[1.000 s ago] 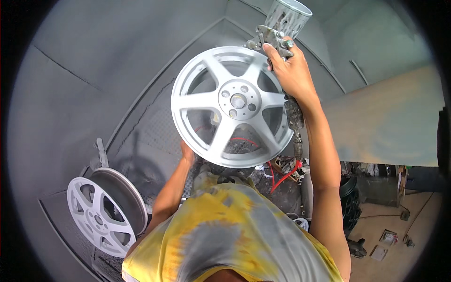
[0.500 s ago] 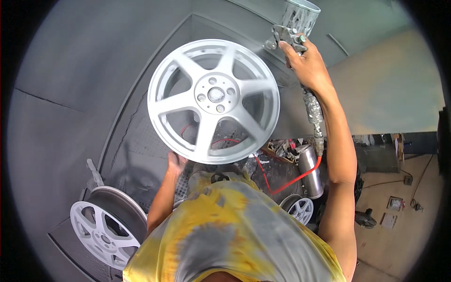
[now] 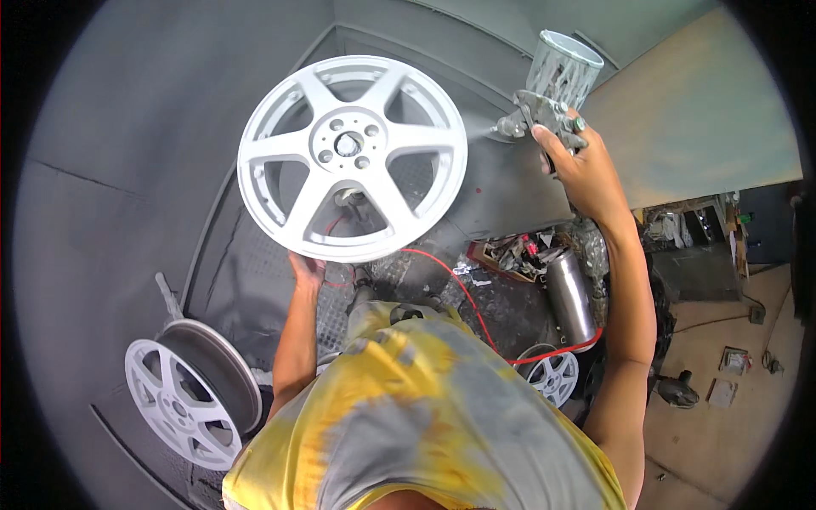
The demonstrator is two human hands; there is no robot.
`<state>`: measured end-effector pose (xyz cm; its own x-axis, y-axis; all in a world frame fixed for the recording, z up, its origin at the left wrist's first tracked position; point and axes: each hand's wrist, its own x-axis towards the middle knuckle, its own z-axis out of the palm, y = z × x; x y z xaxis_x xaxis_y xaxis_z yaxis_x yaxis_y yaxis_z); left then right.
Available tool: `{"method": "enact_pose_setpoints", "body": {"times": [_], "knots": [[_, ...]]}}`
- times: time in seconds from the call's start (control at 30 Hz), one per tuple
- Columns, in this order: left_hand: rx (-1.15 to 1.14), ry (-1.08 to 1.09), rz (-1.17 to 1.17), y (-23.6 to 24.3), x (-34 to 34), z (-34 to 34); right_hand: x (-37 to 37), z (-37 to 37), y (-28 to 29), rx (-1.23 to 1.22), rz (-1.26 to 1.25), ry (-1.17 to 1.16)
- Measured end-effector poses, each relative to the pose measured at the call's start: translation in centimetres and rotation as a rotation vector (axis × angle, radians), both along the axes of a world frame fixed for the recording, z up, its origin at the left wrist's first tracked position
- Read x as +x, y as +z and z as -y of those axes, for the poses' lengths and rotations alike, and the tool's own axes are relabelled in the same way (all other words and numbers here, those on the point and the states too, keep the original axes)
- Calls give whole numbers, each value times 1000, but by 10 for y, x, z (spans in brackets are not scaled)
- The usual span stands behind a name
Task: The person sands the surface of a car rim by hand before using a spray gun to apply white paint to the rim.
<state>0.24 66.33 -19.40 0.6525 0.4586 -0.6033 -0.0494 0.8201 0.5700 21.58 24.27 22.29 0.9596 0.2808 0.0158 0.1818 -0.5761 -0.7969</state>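
Observation:
A white spoked car wheel rim point(image 3: 347, 175) is held up in front of me, face toward me. My left hand point(image 3: 308, 269) is at its lower left edge, touching or just under it; the fingers are hidden behind the rim. To the right of the wheel, my right hand point(image 3: 586, 166) is closed around the grip of a spray gun point(image 3: 546, 119) with a paint-streaked cup point(image 3: 564, 70) on top. The nozzle points left at the wheel's right edge, and a faint mist leaves it.
Another white wheel point(image 3: 177, 408) leans at lower left; a smaller-looking one point(image 3: 554, 374) is at lower right. A red hose point(image 3: 463, 293) crosses the dark floor. Beside it stand a metal cylinder point(image 3: 569, 297) and a box of scraps point(image 3: 514, 259). Grey walls point(image 3: 127, 110) surround the left side.
The spray gun and my right hand have come lower and slightly right in view. The wheel sits further left and higher, its spokes turned. Mist now shows more clearly at the nozzle.

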Motion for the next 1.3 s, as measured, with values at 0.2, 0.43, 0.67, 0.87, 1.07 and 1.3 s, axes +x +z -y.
{"method": "enact_pose_setpoints", "body": {"times": [0.2,0.43,0.67,0.87,1.07,1.3], "knots": [[183,-72,-93,-7,-13,67,-42,66,-22,300,-99,68],[42,32,32,-14,13,170,-77,142,-117,540,-127,0],[358,-46,-320,23,-37,120,-107,161,-218,600,-203,-97],[547,-57,-179,176,-42,67,-132,166,-235,574,-272,-174],[644,-218,-443,264,1,3,-138,164,-236,533,-345,-77],[678,-311,-665,281,36,-1,-176,156,-201,622,-561,116]]}}
